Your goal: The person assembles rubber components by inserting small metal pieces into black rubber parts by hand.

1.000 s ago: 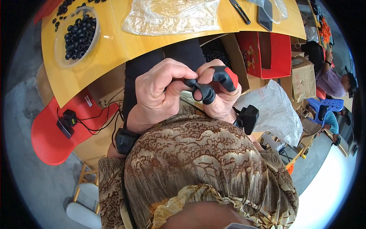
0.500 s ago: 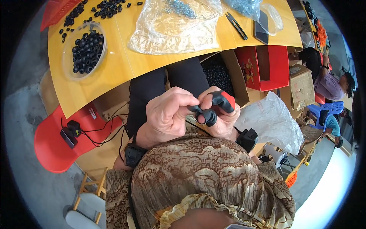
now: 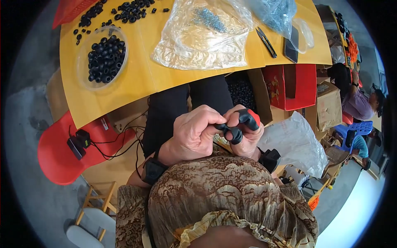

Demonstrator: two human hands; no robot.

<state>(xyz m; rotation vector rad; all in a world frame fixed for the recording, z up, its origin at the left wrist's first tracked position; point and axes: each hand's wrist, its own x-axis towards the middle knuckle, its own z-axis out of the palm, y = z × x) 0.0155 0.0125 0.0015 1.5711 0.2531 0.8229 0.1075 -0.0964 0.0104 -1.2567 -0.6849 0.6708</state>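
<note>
Left hand (image 3: 192,134) is pinching a small black part (image 3: 221,127) between thumb and fingertips, narrow grip. Right hand (image 3: 248,138) is meeting it just beside, also gripping the part; fingers are hiding most of it, so can't tell its exact shape. Part is sitting between the two hands, in front of the torso, off the table (image 3: 138,89).

Right hand is wearing a black-and-red finger cover (image 3: 248,120) and a black band (image 3: 236,135) on another digit.

Vs a second ago: grip is staying almost the same. View is shifting: table and hands are both showing lower and further right in frame. More tabletop is showing: loose black pieces (image 3: 133,11) and blue beads (image 3: 210,20) in the clear bag (image 3: 194,56) are now in fuller view. Clear tub (image 3: 84,80) is holding its black pieces as before. Snips (image 3: 266,42) are lying beside the phone (image 3: 291,50), unmoved.
</note>
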